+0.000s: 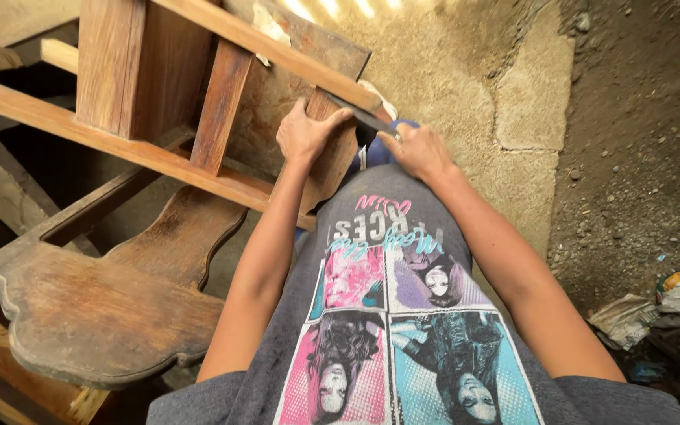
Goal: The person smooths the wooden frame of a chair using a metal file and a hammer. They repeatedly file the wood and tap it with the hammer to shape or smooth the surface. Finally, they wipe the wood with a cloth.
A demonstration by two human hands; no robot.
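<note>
Over a bare concrete floor point(466, 86), a person works a thin dark blade against an overturned wooden furniture frame point(143, 102).

Largest in view is the frame, its slats and scalloped panel point(96, 315) filling the floor's left side, one leg end point(332, 153) propped near the person's lap. Left hand point(304, 134) grips that leg end, fingers wrapped firmly round the wood. Right hand point(419, 149) presses down on the flat blade point(364, 116), fingers narrowed on its near end, the tip lying along the joint under the top rail point(277, 51). Scraping or prying at the joint appears under way; the next stroke likely needs a steady brace and a shallow blade angle.
</note>
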